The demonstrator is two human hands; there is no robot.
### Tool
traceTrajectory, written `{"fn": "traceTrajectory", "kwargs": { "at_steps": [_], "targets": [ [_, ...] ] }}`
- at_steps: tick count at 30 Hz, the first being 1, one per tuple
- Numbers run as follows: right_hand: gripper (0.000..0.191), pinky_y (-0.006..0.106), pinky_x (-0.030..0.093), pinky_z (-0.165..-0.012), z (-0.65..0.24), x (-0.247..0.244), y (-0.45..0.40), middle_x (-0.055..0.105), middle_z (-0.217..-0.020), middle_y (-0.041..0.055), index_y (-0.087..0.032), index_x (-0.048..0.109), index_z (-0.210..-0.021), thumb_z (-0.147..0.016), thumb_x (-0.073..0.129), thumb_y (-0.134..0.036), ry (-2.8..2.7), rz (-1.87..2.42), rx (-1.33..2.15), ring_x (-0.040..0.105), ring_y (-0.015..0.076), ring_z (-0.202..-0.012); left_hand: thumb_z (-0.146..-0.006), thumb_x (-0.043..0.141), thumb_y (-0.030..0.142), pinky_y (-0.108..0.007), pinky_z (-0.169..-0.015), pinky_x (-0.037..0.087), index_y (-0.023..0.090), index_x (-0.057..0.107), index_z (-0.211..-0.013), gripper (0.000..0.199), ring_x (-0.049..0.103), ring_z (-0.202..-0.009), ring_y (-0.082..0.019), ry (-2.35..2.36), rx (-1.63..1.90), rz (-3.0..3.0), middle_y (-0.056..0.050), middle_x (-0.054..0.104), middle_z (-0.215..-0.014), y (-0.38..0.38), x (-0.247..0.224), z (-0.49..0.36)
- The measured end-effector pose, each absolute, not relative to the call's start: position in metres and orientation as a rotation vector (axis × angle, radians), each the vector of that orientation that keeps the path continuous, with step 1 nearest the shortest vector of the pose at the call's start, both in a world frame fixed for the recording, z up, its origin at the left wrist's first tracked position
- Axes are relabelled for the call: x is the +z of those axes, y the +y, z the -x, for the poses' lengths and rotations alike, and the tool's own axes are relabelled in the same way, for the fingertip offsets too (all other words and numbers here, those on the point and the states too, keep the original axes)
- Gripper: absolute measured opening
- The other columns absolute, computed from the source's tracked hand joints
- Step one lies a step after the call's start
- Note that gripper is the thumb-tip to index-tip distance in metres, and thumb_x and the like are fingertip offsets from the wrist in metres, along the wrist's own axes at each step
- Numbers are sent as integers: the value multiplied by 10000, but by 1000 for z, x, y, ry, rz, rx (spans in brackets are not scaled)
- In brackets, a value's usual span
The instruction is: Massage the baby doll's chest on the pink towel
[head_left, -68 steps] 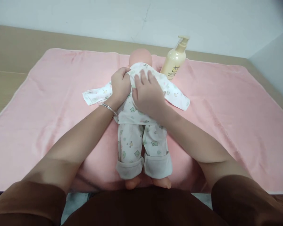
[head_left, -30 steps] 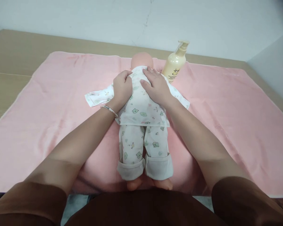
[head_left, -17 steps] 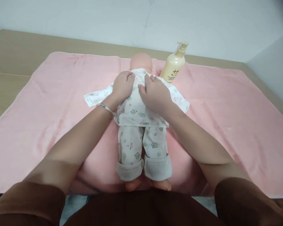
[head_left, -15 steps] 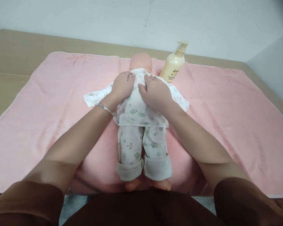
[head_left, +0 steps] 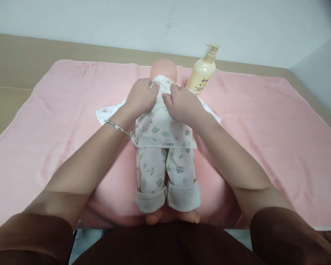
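A baby doll point(head_left: 163, 69) lies lengthwise before me, its bald head away from me and its feet at my side. It wears a white printed shirt point(head_left: 165, 127) and matching trousers point(head_left: 180, 165) with cuffs turned up. My left hand point(head_left: 143, 95) is closed on the shirt at the left shoulder, below the collar. On the other shoulder, my right hand point(head_left: 183, 105) pinches the cloth between thumb and fingers. The shirt bunches and lifts a little between both hands. Its sleeves spread out to the sides, partly behind my forearms.
Under the doll a pink blanket point(head_left: 264, 140) covers much of the wooden table point(head_left: 19, 55). A pale yellow pump bottle point(head_left: 202, 75) stands just beyond the right sleeve, near my right hand. A white wall point(head_left: 99, 22) rises behind the table.
Both hands have closed on the shirt near the shoulders and raised its cloth toward the collar. Before, they lay flatter on it. The sleeves have shifted slightly; the bottle stays put.
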State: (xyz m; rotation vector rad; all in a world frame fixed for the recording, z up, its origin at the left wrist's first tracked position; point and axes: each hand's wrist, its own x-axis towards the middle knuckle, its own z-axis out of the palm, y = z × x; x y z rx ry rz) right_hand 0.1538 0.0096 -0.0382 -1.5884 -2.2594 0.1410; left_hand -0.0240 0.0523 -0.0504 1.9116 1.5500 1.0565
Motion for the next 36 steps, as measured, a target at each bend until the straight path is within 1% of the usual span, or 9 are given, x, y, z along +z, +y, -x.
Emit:
{"fn": "traceTrajectory", "kwargs": {
  "at_steps": [4,6,8,11,13,21,26,30,36],
  "targets": [
    [538,648,583,-1025,-148,-27,1,736,-1103,218,-113,648,-1196,-1093,329,-533,-2301,1628,130,719,422,-1111,-1001,505,450,-495,-1085,535,236,615,-760,340,665,-991,-303,1619,1044,-1899,-118,727,-902,65,-65,29],
    [527,647,589,-1021,-150,-29,9,738,-1110,205,-129,649,-1213,-1096,329,-532,-2253,1666,228,719,417,-1120,-1007,499,457,-485,-1102,525,234,613,-761,351,660,-998,-296,1614,1035,-1915,-114,714,-878,63,-67,27],
    [574,664,554,-1092,-153,-36,25,725,-1219,203,-136,630,-1290,-1100,308,-571,-2195,1634,267,671,435,-1262,-1004,512,431,-496,-1171,486,223,596,-757,334,661,-1041,-300,1629,1018,-1951,-113,692,-873,56,-67,22],
    [693,704,405,-1254,-161,-52,50,614,-1490,197,-128,569,-1428,-1085,297,-665,-2182,1555,248,456,467,-1533,-1001,501,345,-541,-1311,355,201,587,-803,259,651,-1160,-315,1633,1031,-2059,-113,669,-926,45,-68,12],
    [724,711,322,-1309,-166,-58,58,554,-1574,184,-131,548,-1465,-1069,324,-694,-2200,1557,277,362,471,-1597,-994,502,304,-551,-1347,308,192,589,-849,203,630,-1233,-323,1590,1086,-2089,-110,656,-950,42,-71,8],
    [659,692,526,-1105,-152,-45,22,731,-1178,210,-136,644,-1211,-1085,273,-664,-2196,1590,165,661,461,-1256,-957,563,271,-515,-1226,462,216,550,-746,218,661,-1149,-323,1493,1148,-1892,-86,619,-826,66,-77,15],
    [564,679,541,-1091,-144,-36,10,722,-1177,229,-113,649,-1194,-1085,311,-552,-2239,1661,166,670,464,-1236,-982,550,291,-519,-1238,443,207,550,-754,243,661,-1168,-333,1547,1127,-1892,-95,627,-851,63,-74,13],
    [503,636,577,-1040,-155,-33,24,738,-1200,174,-167,669,-1180,-1089,341,-538,-2206,1684,298,677,436,-1231,-955,620,269,-555,-1293,396,194,559,-789,192,595,-1319,-370,1507,1103,-1914,-95,596,-893,51,-72,10],
    [735,646,508,-1149,-164,-42,39,725,-1310,166,-159,635,-1311,-1090,192,-703,-2204,1701,312,647,428,-1309,-901,607,211,-664,-1321,335,167,617,-829,85,544,-1409,-402,1332,1089,-1929,-76,538,-916,44,-71,14]
  ]
}}
